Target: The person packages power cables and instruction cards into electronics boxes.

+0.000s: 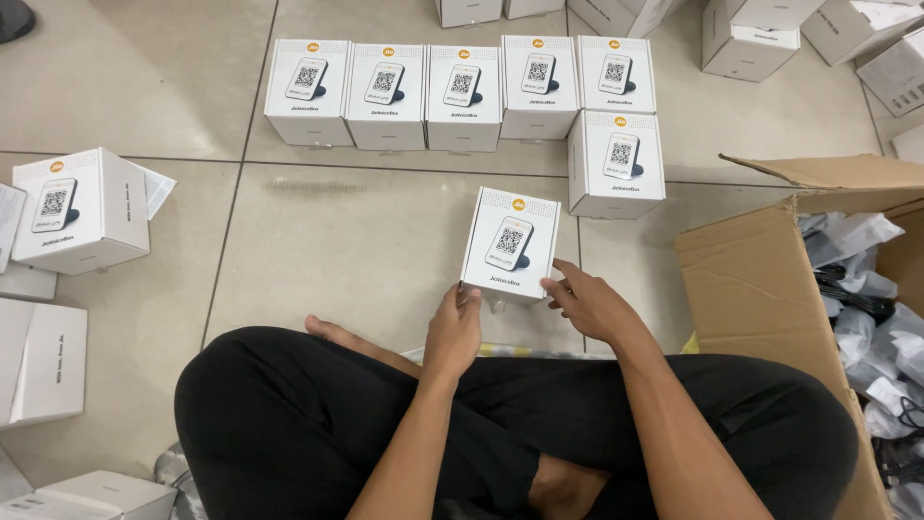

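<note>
I sit cross-legged on a tiled floor in black trousers. A small white box point(511, 244) with a picture of a dark device on top stands on the floor just in front of my knees. My left hand point(454, 327) grips its near left corner. My right hand point(587, 303) touches its near right edge with fingers spread. Beyond it, a row of several identical white boxes point(462, 94) lines the floor, with one more box point(616, 162) set in front of the row's right end.
An open cardboard carton point(760, 289) at my right holds plastic-wrapped items and dark cables. More white boxes stand at the left point(82, 207), lower left point(43, 361) and top right point(751, 39).
</note>
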